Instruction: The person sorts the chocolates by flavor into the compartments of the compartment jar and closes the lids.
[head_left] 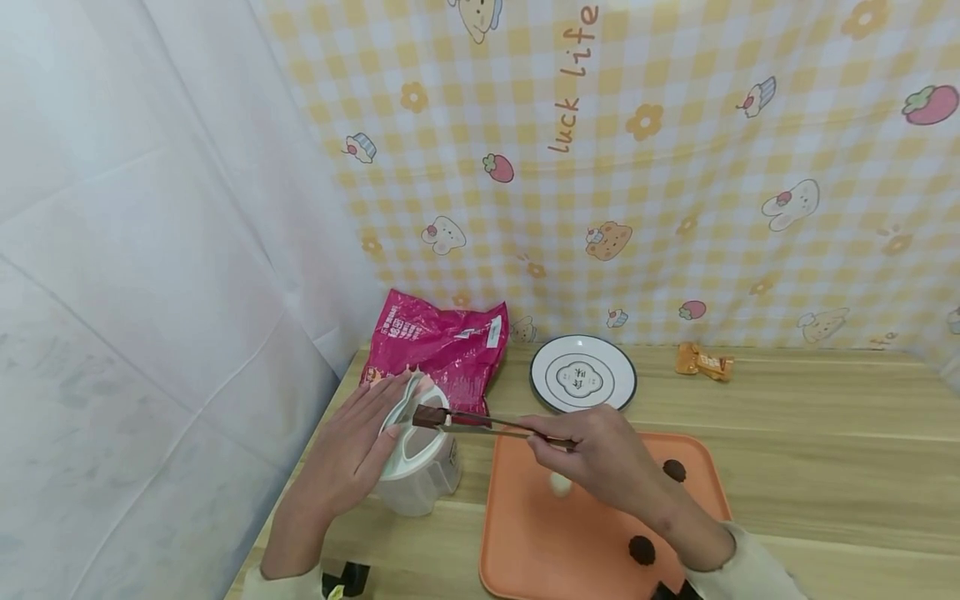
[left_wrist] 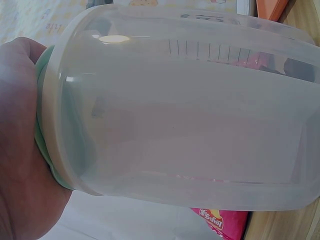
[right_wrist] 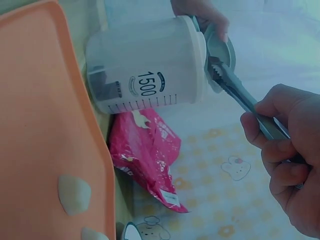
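My left hand (head_left: 341,454) holds the raised green flap lid (left_wrist: 44,115) of a clear plastic storage jar (head_left: 420,492), its thumb at the flap's edge. In my right hand (head_left: 603,454) is a pair of metal tongs (head_left: 498,423), gripped along the handles. A dark brown rectangular chocolate piece (head_left: 429,416) sits between the tong tips, over the jar's opening. Through the jar wall, in the right wrist view, dark pieces (right_wrist: 107,82) show at the bottom. The jar (right_wrist: 150,65) carries a "1500" mark and scale lines.
An orange tray (head_left: 517,550) to the right of the jar bears dark brown lumps (head_left: 642,550) and whitish pieces (right_wrist: 75,194). Behind stand a pink bag (head_left: 442,342) and a white plate (head_left: 582,375) with a dark rim. An orange-wrapped sweet (head_left: 703,363) lies farther right.
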